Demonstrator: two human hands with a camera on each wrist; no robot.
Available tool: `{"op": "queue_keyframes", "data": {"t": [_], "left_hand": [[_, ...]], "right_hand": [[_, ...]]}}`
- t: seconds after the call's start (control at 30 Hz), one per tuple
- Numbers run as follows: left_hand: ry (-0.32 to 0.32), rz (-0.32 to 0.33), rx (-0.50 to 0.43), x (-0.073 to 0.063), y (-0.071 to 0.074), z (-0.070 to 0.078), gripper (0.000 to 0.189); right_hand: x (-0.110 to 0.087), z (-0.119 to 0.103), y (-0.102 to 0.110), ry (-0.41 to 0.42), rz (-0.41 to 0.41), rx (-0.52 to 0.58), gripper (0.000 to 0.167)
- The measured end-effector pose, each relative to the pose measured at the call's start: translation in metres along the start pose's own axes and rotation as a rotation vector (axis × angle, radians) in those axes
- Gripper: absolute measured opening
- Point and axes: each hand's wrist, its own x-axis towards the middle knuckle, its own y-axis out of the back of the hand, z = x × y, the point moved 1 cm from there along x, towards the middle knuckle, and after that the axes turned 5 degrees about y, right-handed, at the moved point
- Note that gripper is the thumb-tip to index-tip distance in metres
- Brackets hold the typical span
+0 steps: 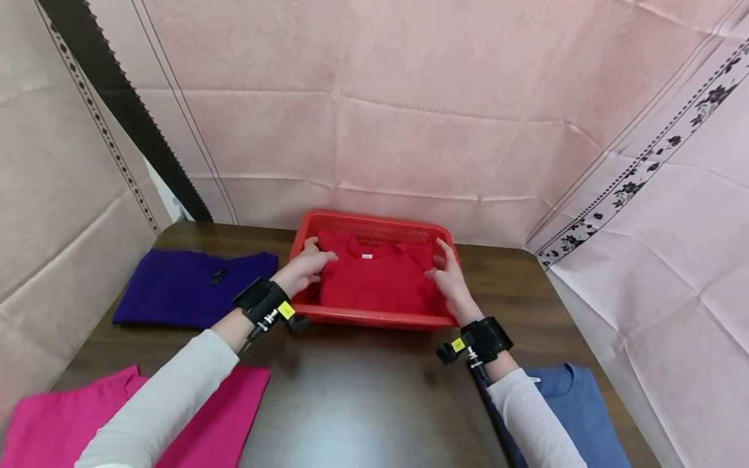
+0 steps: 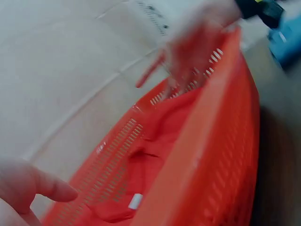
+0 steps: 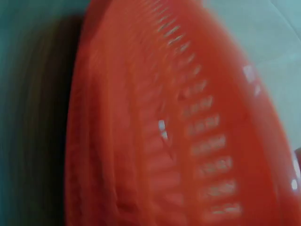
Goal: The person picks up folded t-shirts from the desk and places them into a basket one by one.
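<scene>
A folded red shirt [image 1: 377, 276] with a small white neck label lies inside a red plastic basket [image 1: 374, 318] at the table's far side. My left hand [image 1: 305, 268] is over the basket's left end, fingers spread beside the shirt's left edge. At the opposite end, my right hand [image 1: 449, 279] has its fingers loosely bent near the shirt's right edge. Neither hand visibly grips anything. The left wrist view is blurred; it shows the right hand [image 2: 193, 52] by the far basket end. In the right wrist view the slotted basket wall [image 3: 207, 141] fills most of the picture.
A folded purple garment [image 1: 187, 286] lies left of the basket. Nearer, a folded pink garment [image 1: 225, 409] is partly under the left forearm. A folded blue garment [image 1: 576, 409] lies at the right, partly covered by the right sleeve. Cloth walls [image 1: 409, 149] stand behind the wooden table [image 1: 357, 396].
</scene>
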Motion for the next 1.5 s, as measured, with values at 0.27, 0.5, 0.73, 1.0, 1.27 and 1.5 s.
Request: {"op": "queue_keyframes", "data": {"t": [0.27, 0.5, 0.73, 1.0, 1.27, 1.5], "left_hand": [[-0.404, -0.145, 0.952, -0.012, -0.020, 0.001, 0.043], [-0.214, -0.382, 1.290, -0.014, -0.035, -0.017, 0.044], [-0.313, -0.234, 1.204, -0.017, -0.037, -0.015, 0.035], [-0.616, 0.053, 0.984, -0.066, -0.060, 0.010, 0.024], [-0.795, 0.063, 0.814, -0.129, -0.099, 0.009, 0.014], [-0.741, -0.183, 0.607, -0.136, -0.142, -0.031, 0.009]], "right_hand": [[-0.003, -0.005, -0.005, 0.379, -0.454, -0.777, 0.060], [-0.014, 0.011, -0.006, -0.027, -0.737, -0.822, 0.074], [-0.021, 0.011, -0.003, 0.181, -0.668, -0.845, 0.063], [-0.058, -0.008, 0.011, 0.491, -0.391, -0.643, 0.040], [-0.119, -0.025, 0.025, 0.697, -0.122, -0.656, 0.023], [-0.162, -0.003, 0.044, 0.692, 0.131, -0.783, 0.011]]}}
